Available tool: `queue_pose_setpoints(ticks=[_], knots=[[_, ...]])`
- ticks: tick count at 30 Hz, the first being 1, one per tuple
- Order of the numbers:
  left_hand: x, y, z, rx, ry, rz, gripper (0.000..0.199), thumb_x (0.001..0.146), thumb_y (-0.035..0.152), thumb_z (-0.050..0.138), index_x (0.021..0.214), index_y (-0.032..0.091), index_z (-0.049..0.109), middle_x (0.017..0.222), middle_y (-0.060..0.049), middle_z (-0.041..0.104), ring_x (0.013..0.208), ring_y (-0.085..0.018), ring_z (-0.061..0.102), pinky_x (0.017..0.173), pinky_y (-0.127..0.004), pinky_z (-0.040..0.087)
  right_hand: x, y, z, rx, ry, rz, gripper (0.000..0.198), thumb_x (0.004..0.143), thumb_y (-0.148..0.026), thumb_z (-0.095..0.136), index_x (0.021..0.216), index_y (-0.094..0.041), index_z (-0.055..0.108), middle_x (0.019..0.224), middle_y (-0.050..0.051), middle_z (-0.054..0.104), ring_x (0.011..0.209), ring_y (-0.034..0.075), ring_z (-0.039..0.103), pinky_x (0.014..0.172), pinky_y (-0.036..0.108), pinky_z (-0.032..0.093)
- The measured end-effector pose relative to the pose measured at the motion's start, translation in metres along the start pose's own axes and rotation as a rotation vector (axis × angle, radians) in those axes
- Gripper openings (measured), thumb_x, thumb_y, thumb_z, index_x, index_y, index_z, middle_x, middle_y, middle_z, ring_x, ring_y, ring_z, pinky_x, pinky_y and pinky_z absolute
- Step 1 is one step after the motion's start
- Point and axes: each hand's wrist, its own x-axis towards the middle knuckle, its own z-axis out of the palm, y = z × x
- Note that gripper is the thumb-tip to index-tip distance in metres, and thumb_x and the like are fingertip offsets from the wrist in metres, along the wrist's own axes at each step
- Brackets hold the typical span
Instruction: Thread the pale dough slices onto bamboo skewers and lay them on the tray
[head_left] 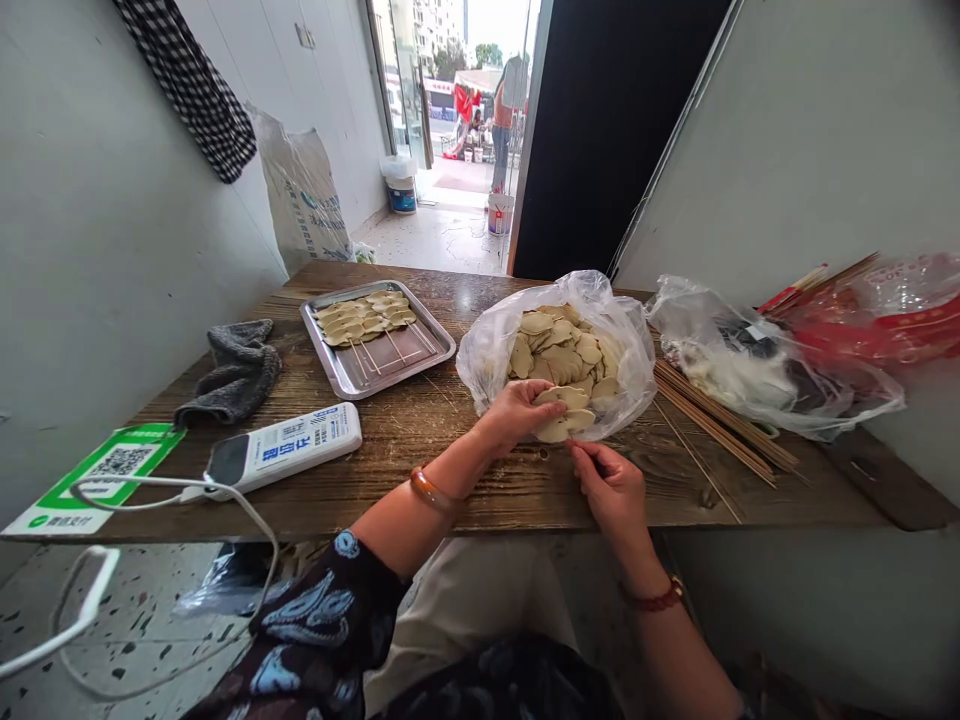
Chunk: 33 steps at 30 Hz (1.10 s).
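My left hand is closed on a few thin, pale potato slices, held over the near edge of an open clear plastic bag. More slices fill that bag in a loose pile. Just below the held slices, my right hand pinches a skewer, mostly hidden by the fingers, its tip end at the lower slice. On the left, a metal tray carries skewered slices in rows, their bare sticks pointing toward me. Loose bamboo skewers lie right of the bag.
A white device with a cable, a green QR card and a dark grey cloth occupy the table's left. Crumpled plastic bags lie at the right. Beyond the table, a person stands outside the doorway.
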Motion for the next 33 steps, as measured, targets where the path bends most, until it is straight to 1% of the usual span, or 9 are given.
queue_pose_setpoints(ticks=[5,9,14,16,19,22,25,28,33], knots=[[-0.002,-0.003,0.006,0.011,-0.073,-0.012,0.04,0.055,0.04,0.082,0.074,0.01,0.063,0.064,0.001,0.062,0.053,-0.007,0.051,0.052,-0.019,0.04,0.0,0.0,-0.001,-0.025,0.013,0.005,0.032,0.085,-0.043,0.058,0.083,-0.014,0.072,0.063,0.002,0.062,0.051,0.012,0.049,0.046,0.022,0.037],[-0.003,0.003,0.004,0.038,-0.086,-0.015,0.042,0.059,0.039,0.081,0.085,0.009,0.066,0.072,-0.002,0.066,0.06,-0.009,0.056,0.056,-0.019,0.042,-0.001,-0.001,-0.001,-0.025,0.044,0.011,0.032,0.084,-0.044,0.059,0.083,-0.014,0.072,0.061,0.0,0.06,0.051,0.011,0.049,0.048,0.022,0.038],[0.002,0.016,-0.017,0.069,0.119,0.16,0.038,0.076,0.04,0.067,0.101,0.012,0.062,0.089,-0.009,0.07,0.073,-0.014,0.065,0.069,-0.027,0.051,-0.004,0.002,0.0,0.098,0.181,0.097,0.034,0.082,-0.045,0.062,0.09,-0.013,0.071,0.06,-0.002,0.056,0.049,0.01,0.046,0.046,0.022,0.037],[0.006,0.018,-0.026,0.237,0.227,0.23,0.029,0.082,0.036,0.061,0.098,0.012,0.063,0.087,-0.009,0.071,0.073,-0.015,0.065,0.069,-0.028,0.051,-0.005,0.003,0.001,0.14,0.223,0.126,0.035,0.081,-0.046,0.063,0.091,-0.013,0.071,0.061,-0.002,0.056,0.048,0.01,0.045,0.046,0.022,0.037],[0.01,0.016,-0.034,0.702,0.313,0.299,0.018,0.081,0.026,0.059,0.092,0.014,0.067,0.083,-0.006,0.071,0.075,-0.016,0.064,0.073,-0.029,0.051,-0.006,0.004,0.002,0.153,0.232,0.147,0.035,0.08,-0.046,0.064,0.091,-0.013,0.071,0.061,-0.001,0.056,0.049,0.01,0.045,0.047,0.022,0.038],[0.011,0.012,-0.035,1.126,0.282,0.373,0.015,0.081,0.019,0.057,0.089,0.017,0.069,0.089,-0.006,0.07,0.085,-0.018,0.063,0.082,-0.031,0.049,-0.006,0.003,0.002,0.161,0.219,0.163,0.039,0.078,-0.049,0.065,0.091,-0.013,0.072,0.061,-0.001,0.058,0.048,0.01,0.046,0.046,0.023,0.038],[0.009,0.007,-0.033,1.431,0.218,0.421,0.019,0.085,0.017,0.051,0.089,0.017,0.069,0.094,-0.008,0.067,0.095,-0.019,0.061,0.09,-0.032,0.047,-0.008,0.003,0.001,0.146,0.202,0.205,0.045,0.075,-0.053,0.065,0.093,-0.012,0.073,0.059,0.0,0.058,0.047,0.011,0.046,0.045,0.023,0.037],[0.007,0.001,-0.034,1.651,0.133,0.405,0.02,0.087,0.017,0.048,0.087,0.016,0.068,0.092,-0.009,0.065,0.093,-0.02,0.06,0.09,-0.033,0.046,-0.01,0.005,-0.001,0.062,0.224,0.28,0.052,0.071,-0.055,0.067,0.097,-0.011,0.073,0.061,0.002,0.063,0.048,0.012,0.05,0.045,0.023,0.039],[0.007,-0.007,-0.037,1.723,0.159,0.403,0.019,0.087,0.023,0.049,0.09,0.017,0.067,0.095,-0.01,0.063,0.094,-0.021,0.059,0.089,-0.035,0.047,-0.008,0.009,-0.007,-0.093,0.154,0.363,0.053,0.068,-0.059,0.066,0.098,-0.015,0.075,0.077,0.009,0.073,0.06,0.021,0.064,0.052,0.028,0.047]])
